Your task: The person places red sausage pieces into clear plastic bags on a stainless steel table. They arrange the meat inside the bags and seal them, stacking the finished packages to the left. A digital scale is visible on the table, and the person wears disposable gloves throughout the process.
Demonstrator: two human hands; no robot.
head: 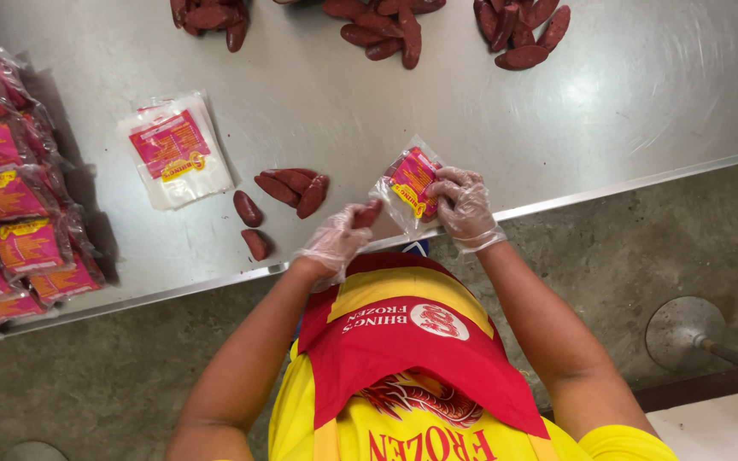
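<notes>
My left hand (335, 243), in a clear plastic glove, pinches a dark red sausage (367, 213) at the front edge of the steel table (557, 128). My right hand (463, 205), also gloved, holds up a small clear bag with a pink and yellow label (412, 183). The sausage's tip is just beside the bag's lower corner. A few loose sausages (288, 188) lie on the table just left of my left hand.
A stack of empty labelled bags (177, 149) lies to the left. Several filled packs (10, 196) are piled at the table's left end. Sausage heaps (386, 30) line the far side. A round metal base (685, 333) stands on the concrete floor at right.
</notes>
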